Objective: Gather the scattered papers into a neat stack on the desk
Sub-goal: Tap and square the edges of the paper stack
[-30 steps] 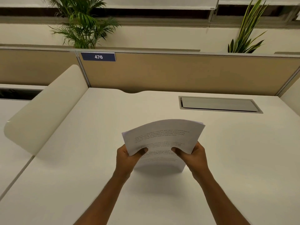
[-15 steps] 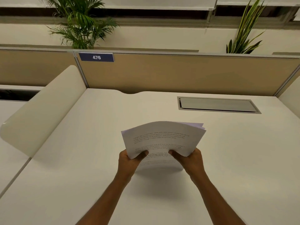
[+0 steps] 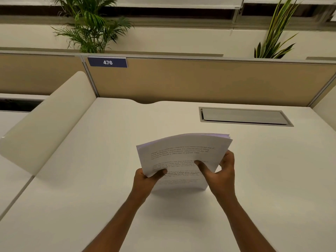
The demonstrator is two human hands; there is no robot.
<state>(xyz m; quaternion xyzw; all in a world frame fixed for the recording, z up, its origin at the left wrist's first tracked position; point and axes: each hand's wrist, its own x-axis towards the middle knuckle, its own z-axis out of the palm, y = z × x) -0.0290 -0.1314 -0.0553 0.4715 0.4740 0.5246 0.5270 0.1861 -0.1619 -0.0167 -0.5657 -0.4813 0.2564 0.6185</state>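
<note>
A bundle of white printed papers stands on its lower edge on the pale desk, its top bowed toward me. My left hand grips the bundle's lower left corner, thumb on the front sheet. My right hand holds the right side, with its thumb pressed on the front page and the fingers curled around the right edge. The sheets' top edges fan slightly at the upper right corner. No loose sheets lie elsewhere on the desk.
A grey cable hatch is set into the desk at the back right. A tan partition with a blue "476" label closes the back. A cream side divider rises at left. Plants stand behind the partition.
My right hand has slid up the bundle's right edge and spread wider. The papers stand a little more upright and their top edge sits slightly higher. My left hand has kept its grip.
</note>
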